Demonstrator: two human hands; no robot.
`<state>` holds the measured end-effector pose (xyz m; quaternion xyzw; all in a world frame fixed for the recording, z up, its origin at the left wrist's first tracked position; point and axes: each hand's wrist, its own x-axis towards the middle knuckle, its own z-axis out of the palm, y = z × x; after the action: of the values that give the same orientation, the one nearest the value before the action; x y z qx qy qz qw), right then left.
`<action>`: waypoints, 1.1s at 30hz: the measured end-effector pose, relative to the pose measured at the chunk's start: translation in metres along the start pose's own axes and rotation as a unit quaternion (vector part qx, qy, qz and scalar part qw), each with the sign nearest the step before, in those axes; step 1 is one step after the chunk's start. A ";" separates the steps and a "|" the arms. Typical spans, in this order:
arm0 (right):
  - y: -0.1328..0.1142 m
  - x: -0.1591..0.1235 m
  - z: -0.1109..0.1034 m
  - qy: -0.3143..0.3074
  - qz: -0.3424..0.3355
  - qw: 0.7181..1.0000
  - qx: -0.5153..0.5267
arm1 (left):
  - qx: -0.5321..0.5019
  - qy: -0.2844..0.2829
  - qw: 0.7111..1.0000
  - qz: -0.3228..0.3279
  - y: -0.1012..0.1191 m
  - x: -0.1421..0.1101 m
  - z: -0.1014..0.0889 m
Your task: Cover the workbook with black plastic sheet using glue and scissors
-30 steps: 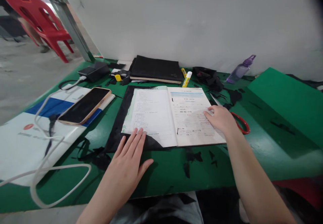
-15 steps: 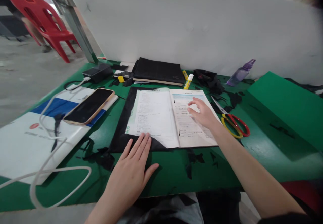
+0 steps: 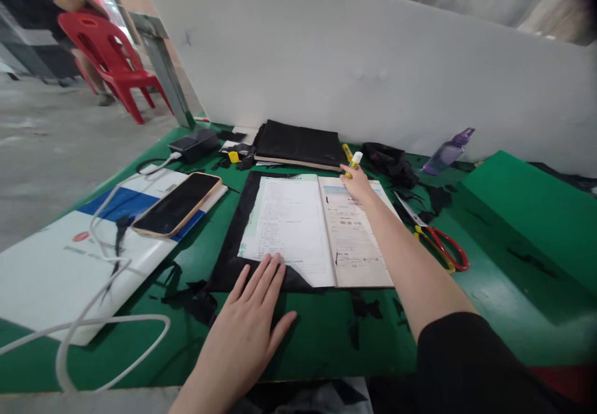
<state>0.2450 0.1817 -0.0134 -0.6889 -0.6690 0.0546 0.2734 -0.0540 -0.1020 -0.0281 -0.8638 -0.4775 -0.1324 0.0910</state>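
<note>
— Glue stick [image 3: 357, 157]: found where?
— Found just beyond the open book [image 3: 296, 227], at the right hand's [image 3: 358, 185] fingers; pointed cap-first away, slightly rightward.
— Nearer hand?
— Listed as right; fingers bent narrowly around the near end, could not tell if gripping. Left hand [image 3: 249, 324]: rested flat, fingers slightly spread, at the book's near left edge.

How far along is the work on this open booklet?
Looks done: the white paper booklet lies open on a flat black sheet, with black scraps scattered nearby. In hand: the left hand rests flat at the booklet's lower edge; the right hand is at the yellow, white-topped glue stick, grip unclear. Probably left: securing the sheet's left margin, unfolded beyond the page.
</note>
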 end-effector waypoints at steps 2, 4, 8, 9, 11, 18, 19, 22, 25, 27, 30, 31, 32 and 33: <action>-0.001 0.002 0.004 0.021 0.009 1.000 0.020 | 0.000 -0.007 1.000 -0.001 0.000 0.001 -0.001; -0.004 -0.002 0.005 0.047 0.006 0.998 0.043 | -0.002 -0.015 1.000 -0.002 0.000 0.001 -0.002; -0.020 -0.023 -0.001 0.088 -0.052 0.990 0.096 | -0.009 -0.034 0.999 -0.007 0.000 0.002 -0.003; -0.026 -0.030 -0.004 0.093 -0.068 0.987 0.109 | -0.010 -0.037 0.999 -0.009 0.000 0.002 -0.003; -0.044 -0.044 -0.010 0.096 -0.094 0.981 0.141 | -0.013 -0.042 0.999 -0.010 0.000 0.002 -0.004; -0.105 -0.120 -0.030 -0.080 -0.117 0.881 0.451 | -0.025 -0.045 0.998 -0.022 0.001 0.002 -0.007; -0.109 -0.132 -0.032 -0.107 -0.106 0.871 0.469 | -0.027 -0.042 0.998 -0.026 0.002 0.002 -0.007; -0.116 -0.158 -0.038 -0.145 -0.085 0.848 0.502 | -0.035 -0.027 0.998 -0.045 0.004 0.002 -0.008; -0.121 -0.172 -0.038 -0.143 -0.041 0.842 0.518 | -0.054 -0.002 0.996 -0.065 0.004 0.001 -0.008; -0.124 -0.177 -0.036 -0.146 -0.006 0.836 0.529 | -0.073 0.012 0.994 -0.077 0.002 0.002 -0.008; -0.128 -0.184 -0.031 -0.160 0.025 0.823 0.545 | -0.097 0.022 0.990 -0.096 -0.004 0.005 -0.005; -0.129 -0.186 -0.029 -0.166 0.032 0.819 0.549 | -0.103 0.024 0.989 -0.101 -0.005 0.007 -0.004; -0.130 -0.188 -0.026 -0.172 0.036 0.814 0.553 | -0.108 0.023 0.989 -0.103 -0.006 0.009 -0.003; -0.130 -0.190 -0.024 -0.179 0.039 0.809 0.558 | -0.111 0.021 0.988 -0.105 -0.007 0.010 -0.002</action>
<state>0.1208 -0.0122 0.0105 -0.4215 -0.5327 0.5514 0.4843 -0.0555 -0.0908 -0.0226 -0.8108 -0.5455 -0.2119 -0.0100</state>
